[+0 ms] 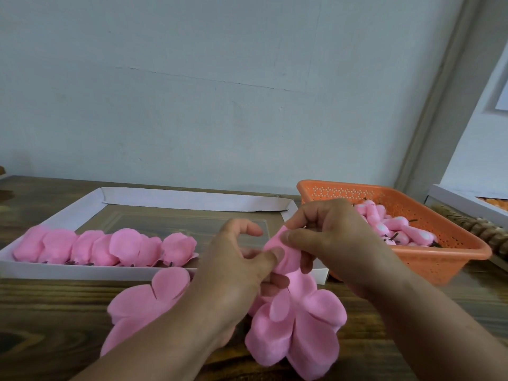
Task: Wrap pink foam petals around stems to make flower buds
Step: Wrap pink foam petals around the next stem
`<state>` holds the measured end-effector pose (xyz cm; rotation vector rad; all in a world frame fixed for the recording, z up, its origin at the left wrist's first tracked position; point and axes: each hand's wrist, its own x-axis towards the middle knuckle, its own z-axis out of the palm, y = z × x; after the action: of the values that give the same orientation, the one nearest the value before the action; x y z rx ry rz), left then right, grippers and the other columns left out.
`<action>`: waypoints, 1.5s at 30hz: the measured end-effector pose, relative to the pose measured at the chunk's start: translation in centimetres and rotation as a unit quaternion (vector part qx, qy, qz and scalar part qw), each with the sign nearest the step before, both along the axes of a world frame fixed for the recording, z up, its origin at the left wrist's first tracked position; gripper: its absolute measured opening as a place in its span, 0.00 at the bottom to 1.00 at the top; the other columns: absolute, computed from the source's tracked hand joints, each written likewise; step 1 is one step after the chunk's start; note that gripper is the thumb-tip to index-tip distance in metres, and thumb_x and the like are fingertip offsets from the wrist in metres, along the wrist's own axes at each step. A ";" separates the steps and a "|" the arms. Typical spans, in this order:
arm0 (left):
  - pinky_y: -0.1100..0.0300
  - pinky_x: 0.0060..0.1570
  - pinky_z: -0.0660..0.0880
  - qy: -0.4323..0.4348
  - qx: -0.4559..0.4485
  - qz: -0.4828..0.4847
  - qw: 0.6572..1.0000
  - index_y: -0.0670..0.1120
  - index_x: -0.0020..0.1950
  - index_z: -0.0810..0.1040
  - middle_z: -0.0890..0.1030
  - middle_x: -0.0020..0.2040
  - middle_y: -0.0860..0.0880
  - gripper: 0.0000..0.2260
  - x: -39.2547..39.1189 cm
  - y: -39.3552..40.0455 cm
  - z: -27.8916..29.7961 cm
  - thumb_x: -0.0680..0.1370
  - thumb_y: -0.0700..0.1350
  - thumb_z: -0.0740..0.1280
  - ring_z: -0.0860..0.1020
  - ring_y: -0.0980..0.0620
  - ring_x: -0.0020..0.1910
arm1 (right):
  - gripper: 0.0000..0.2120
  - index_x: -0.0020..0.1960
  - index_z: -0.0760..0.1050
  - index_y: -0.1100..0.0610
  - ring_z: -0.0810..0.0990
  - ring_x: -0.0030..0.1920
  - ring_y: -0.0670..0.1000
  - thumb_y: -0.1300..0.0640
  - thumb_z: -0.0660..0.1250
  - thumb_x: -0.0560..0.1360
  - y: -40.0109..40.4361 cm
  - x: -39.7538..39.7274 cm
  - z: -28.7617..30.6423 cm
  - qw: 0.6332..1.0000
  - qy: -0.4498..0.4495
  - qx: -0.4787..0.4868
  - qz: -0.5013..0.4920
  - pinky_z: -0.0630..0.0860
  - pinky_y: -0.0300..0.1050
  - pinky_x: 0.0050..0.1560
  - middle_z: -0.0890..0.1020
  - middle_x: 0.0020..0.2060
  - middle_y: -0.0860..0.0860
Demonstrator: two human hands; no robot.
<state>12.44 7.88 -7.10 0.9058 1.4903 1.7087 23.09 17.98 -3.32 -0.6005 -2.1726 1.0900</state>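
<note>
Both hands meet over the wooden table and work one pink foam petal piece (298, 325), whose lobes hang down below them. My left hand (236, 273) pinches its upper part with thumb and fingers. My right hand (330, 240) pinches the top lobe and curls round a thin dark stem, mostly hidden in the fingers. Another flat pink petal piece (143, 303) lies on the table under my left forearm. Several wrapped pink buds (110, 247) sit in a row in the white cardboard tray (192, 200).
An orange perforated basket (445, 259) at the right holds several pink foam cores on dark stems (395, 229). A brown ridged object (483, 229) and a white box (467, 199) lie at the far right. A pale wall stands behind the table.
</note>
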 end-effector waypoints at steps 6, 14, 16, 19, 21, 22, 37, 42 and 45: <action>0.54 0.36 0.81 0.076 0.023 -0.004 0.997 0.47 0.46 0.72 0.85 0.36 0.44 0.07 0.1 -0.2 -0.2 0.78 0.36 0.66 0.83 0.46 0.33 | 0.04 0.36 0.76 0.69 0.73 0.19 0.48 0.71 0.67 0.70 0.0 -0.2 -0.2 0.999 0.023 -0.020 -0.020 0.69 0.37 0.21 0.76 0.19 0.54; 0.58 0.35 0.81 0.079 0.044 -0.004 0.996 0.51 0.48 0.78 0.85 0.37 0.45 0.09 0.5 -0.2 -0.5 0.77 0.36 0.66 0.84 0.50 0.34 | 0.06 0.35 0.76 0.69 0.73 0.20 0.49 0.69 0.68 0.71 -0.2 -0.3 -0.4 0.998 0.046 -0.037 -0.024 0.69 0.39 0.21 0.77 0.21 0.58; 0.59 0.35 0.81 0.070 0.048 -0.003 0.996 0.51 0.48 0.79 0.85 0.37 0.47 0.10 0.6 -0.3 -0.4 0.77 0.35 0.67 0.84 0.51 0.34 | 0.05 0.36 0.76 0.69 0.73 0.20 0.50 0.69 0.68 0.70 -0.2 -0.3 -0.3 0.998 0.050 -0.036 -0.028 0.71 0.40 0.22 0.78 0.23 0.61; 0.61 0.34 0.80 0.061 0.047 -0.005 0.997 0.55 0.50 0.78 0.86 0.39 0.50 0.14 0.7 -0.2 -0.3 0.76 0.35 0.67 0.84 0.52 0.34 | 0.05 0.35 0.76 0.69 0.73 0.20 0.50 0.69 0.67 0.70 -0.3 -0.4 -0.4 0.997 0.052 -0.037 -0.033 0.71 0.40 0.22 0.77 0.22 0.59; 0.63 0.34 0.80 0.060 0.048 -0.009 0.997 0.58 0.49 0.77 0.86 0.39 0.52 0.16 0.7 -0.3 -0.3 0.76 0.35 0.67 0.84 0.53 0.34 | 0.06 0.35 0.76 0.67 0.74 0.20 0.49 0.70 0.67 0.70 -0.4 -0.4 -0.5 0.998 0.048 -0.036 -0.035 0.70 0.39 0.22 0.77 0.21 0.56; 0.64 0.34 0.79 0.062 0.050 -0.013 0.997 0.59 0.48 0.78 0.86 0.39 0.53 0.16 0.7 -0.3 -0.3 0.76 0.35 0.67 0.83 0.54 0.33 | 0.06 0.34 0.76 0.67 0.74 0.20 0.49 0.70 0.67 0.70 -0.5 -0.4 -0.5 0.998 0.046 -0.035 -0.036 0.70 0.39 0.21 0.77 0.21 0.56; 0.65 0.35 0.78 0.090 0.068 -0.029 0.993 0.68 0.37 0.82 0.85 0.38 0.48 0.21 0.5 -0.7 0.1 0.73 0.39 0.71 0.81 0.55 0.32 | 0.05 0.36 0.75 0.69 0.73 0.19 0.49 0.69 0.68 0.70 -1.0 -0.3 -0.3 0.997 0.046 -0.052 -0.023 0.70 0.37 0.22 0.76 0.21 0.58; 0.66 0.34 0.77 0.083 0.071 -0.033 0.993 0.67 0.39 0.83 0.85 0.38 0.48 0.19 0.5 -0.6 -0.1 0.73 0.39 0.71 0.80 0.56 0.31 | 0.05 0.38 0.74 0.69 0.73 0.20 0.49 0.69 0.69 0.70 -0.9 -0.3 -0.3 0.997 0.046 -0.065 -0.018 0.71 0.39 0.22 0.76 0.21 0.58; 0.66 0.34 0.77 0.077 0.068 -0.034 0.994 0.65 0.41 0.83 0.85 0.38 0.48 0.17 0.5 -0.6 0.0 0.73 0.40 0.71 0.81 0.56 0.31 | 0.03 0.39 0.74 0.69 0.73 0.20 0.50 0.70 0.68 0.70 -0.9 -0.3 -0.3 0.996 0.050 -0.074 -0.013 0.71 0.40 0.22 0.76 0.22 0.59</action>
<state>12.90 7.30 -7.15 1.1699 1.4349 1.7408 22.81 17.12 -3.61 -0.6240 -2.0050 1.2475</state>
